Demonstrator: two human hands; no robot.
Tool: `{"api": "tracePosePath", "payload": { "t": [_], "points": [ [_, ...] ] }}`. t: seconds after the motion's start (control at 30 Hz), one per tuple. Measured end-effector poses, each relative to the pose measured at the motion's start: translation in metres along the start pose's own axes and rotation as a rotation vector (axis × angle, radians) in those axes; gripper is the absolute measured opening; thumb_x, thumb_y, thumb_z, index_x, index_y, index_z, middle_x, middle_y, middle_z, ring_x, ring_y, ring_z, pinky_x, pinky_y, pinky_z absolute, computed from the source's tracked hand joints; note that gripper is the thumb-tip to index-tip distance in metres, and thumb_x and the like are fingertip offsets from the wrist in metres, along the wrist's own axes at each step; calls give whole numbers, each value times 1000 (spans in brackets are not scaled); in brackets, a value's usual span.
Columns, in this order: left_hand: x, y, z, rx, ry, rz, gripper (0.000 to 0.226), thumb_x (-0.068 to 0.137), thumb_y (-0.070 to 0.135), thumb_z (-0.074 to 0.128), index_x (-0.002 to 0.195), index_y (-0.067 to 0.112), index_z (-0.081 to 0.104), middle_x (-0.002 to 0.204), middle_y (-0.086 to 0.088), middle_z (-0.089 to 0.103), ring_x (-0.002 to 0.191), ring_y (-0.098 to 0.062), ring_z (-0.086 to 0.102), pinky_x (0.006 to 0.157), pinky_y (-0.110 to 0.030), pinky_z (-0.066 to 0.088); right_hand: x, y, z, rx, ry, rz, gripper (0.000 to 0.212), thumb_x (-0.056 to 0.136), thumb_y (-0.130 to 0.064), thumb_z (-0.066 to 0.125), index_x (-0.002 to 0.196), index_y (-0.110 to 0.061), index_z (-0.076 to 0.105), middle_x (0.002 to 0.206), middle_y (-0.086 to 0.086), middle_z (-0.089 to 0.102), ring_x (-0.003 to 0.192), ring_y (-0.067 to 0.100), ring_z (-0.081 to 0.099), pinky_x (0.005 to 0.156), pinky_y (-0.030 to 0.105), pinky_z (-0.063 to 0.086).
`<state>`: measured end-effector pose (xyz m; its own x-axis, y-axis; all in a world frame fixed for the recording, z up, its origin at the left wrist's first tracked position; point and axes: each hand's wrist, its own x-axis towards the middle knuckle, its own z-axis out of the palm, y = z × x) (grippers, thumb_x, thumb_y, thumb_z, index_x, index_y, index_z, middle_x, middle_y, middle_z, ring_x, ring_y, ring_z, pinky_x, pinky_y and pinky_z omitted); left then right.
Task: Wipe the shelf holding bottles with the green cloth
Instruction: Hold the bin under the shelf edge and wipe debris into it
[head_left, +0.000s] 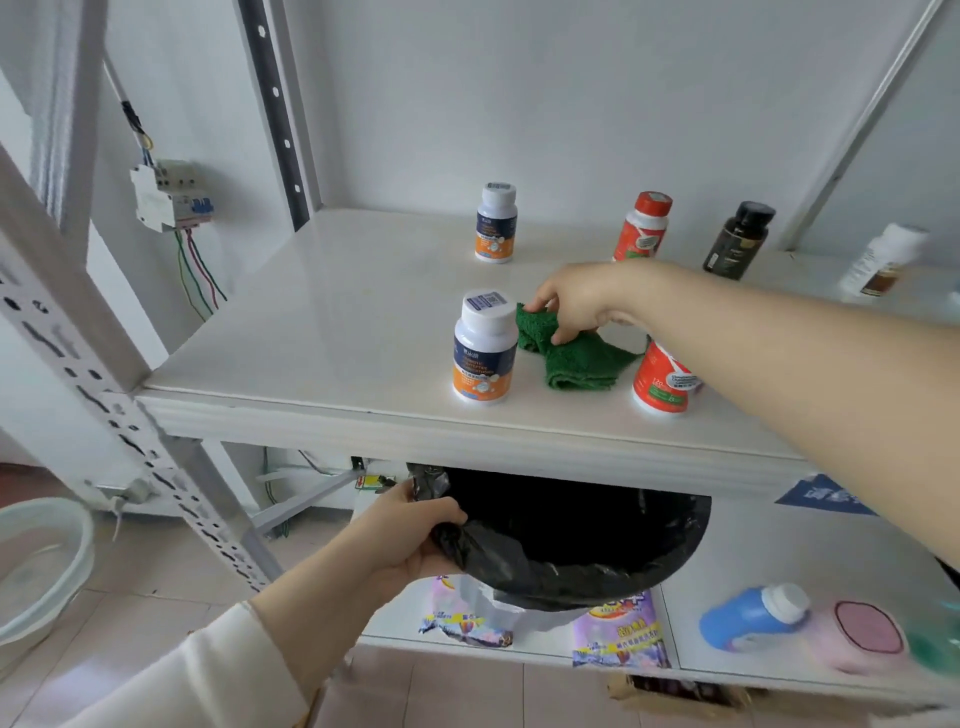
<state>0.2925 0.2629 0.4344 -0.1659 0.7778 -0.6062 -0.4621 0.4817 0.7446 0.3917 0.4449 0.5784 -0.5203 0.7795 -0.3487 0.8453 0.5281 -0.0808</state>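
Your right hand (576, 304) reaches over the shelf (322, 332). Its fingers are curled, and thumb and fingertips pinch the far left end of the cloth (571, 358). The green cloth lies crumpled near the shelf's front edge, between the near white bottle (483, 353) on the left and the near red bottle (662, 384) on the right. Whether the cloth touches the white one cannot be told. Your forearm hides the red one's top.

Your left hand (410, 535), below the shelf's front edge, grips the crumpled rim of a black bag (571, 566), with the fingers wrapped over it. The bag's mouth gapes open, and the inside is too dark to show any contents.

Far row on the shelf, left to right: far white bottle (496, 223), far red bottle (641, 226), dark bottle (737, 241) and a blurred bottle (883, 260) at the right edge.

Labels: both white bottles carry a blue-and-orange label and a barcode sticker on the cap, with text too small to read. The near red bottle shows "120"; the rest is illegible.

Lower shelf (753, 545): purple packets (618, 634) lie under the bag. To the right a blue bottle (748, 616) with a white cap lies on its side, with a pink tub (862, 636) just right of it. A pale basin (41, 566) sits on the floor at left.
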Motion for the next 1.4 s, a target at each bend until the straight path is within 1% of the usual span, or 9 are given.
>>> {"api": "tracePosePath", "payload": {
  "t": [0.2, 0.33, 0.57, 0.7, 0.83, 1.0, 1.17, 1.27, 1.4],
  "points": [
    [-5, -4, 0, 12, -29, -19, 20, 84, -14, 46, 85, 4, 54, 64, -12, 68, 50, -21, 67, 44, -36, 56, -29, -12, 19, -26, 126, 66, 52, 92, -5, 42, 142, -17, 34, 144, 7, 41, 124, 26, 47, 93, 25, 41],
    [-6, -6, 2, -2, -38, -28, 19, 84, -14, 47, 92, 2, 53, 83, -17, 66, 56, -23, 68, 47, -38, 57, -45, -17, 33, -4, 158, 51, 54, 88, -1, 41, 140, -14, 36, 141, 10, 44, 123, 28, 46, 91, 26, 41],
    [-8, -9, 4, -14, -44, -35, 19, 85, -14, 47, 93, 1, 54, 83, -17, 66, 52, -22, 69, 48, -40, 58, -83, -5, 61, 100, 196, -14, 53, 90, -10, 49, 139, -24, 35, 141, 9, 37, 125, 28, 42, 99, 30, 36],
    [-10, -12, 3, -12, -38, -39, 18, 85, -14, 46, 95, 0, 53, 84, -19, 65, 50, -23, 69, 47, -41, 57, -112, 2, 84, 143, 328, -98, 47, 91, -10, 52, 135, -23, 43, 124, 8, 45, 115, 26, 46, 95, 31, 35],
    [-13, -13, 3, -4, -35, -35, 18, 85, -14, 46, 91, 2, 54, 82, -17, 65, 50, -22, 69, 46, -39, 57, -139, 18, 109, 261, 317, -133, 44, 87, -9, 56, 128, -24, 52, 113, 1, 49, 114, 20, 48, 95, 24, 33],
    [-13, -14, 3, -1, -35, -35, 18, 85, -13, 47, 93, 2, 54, 84, -17, 66, 57, -23, 69, 49, -38, 58, -150, 38, 102, 400, 596, -71, 45, 84, -7, 61, 125, -23, 55, 128, 3, 53, 119, 20, 49, 94, 16, 29],
    [-13, -16, 6, -4, -46, -36, 25, 85, -13, 46, 105, 0, 51, 90, -18, 65, 72, -29, 66, 47, -39, 57, -120, 28, 111, 326, 649, 0, 49, 85, -1, 54, 130, -22, 50, 129, 7, 53, 121, 27, 41, 103, 29, 29],
    [-11, -18, 10, -10, -57, -29, 24, 85, -14, 44, 101, 1, 53, 89, -18, 65, 66, -27, 68, 46, -39, 57, -117, 18, 130, 240, 715, -125, 55, 75, 13, 52, 120, -17, 58, 110, 9, 59, 108, 31, 46, 96, 36, 40],
    [-13, -24, 18, 5, -70, -31, 23, 85, -15, 44, 99, 1, 53, 87, -18, 66, 57, -23, 69, 45, -37, 56, -139, 34, 141, 302, 710, -242, 53, 73, 17, 50, 111, -17, 64, 103, 4, 60, 98, 25, 49, 86, 19, 35]
  ]
}}
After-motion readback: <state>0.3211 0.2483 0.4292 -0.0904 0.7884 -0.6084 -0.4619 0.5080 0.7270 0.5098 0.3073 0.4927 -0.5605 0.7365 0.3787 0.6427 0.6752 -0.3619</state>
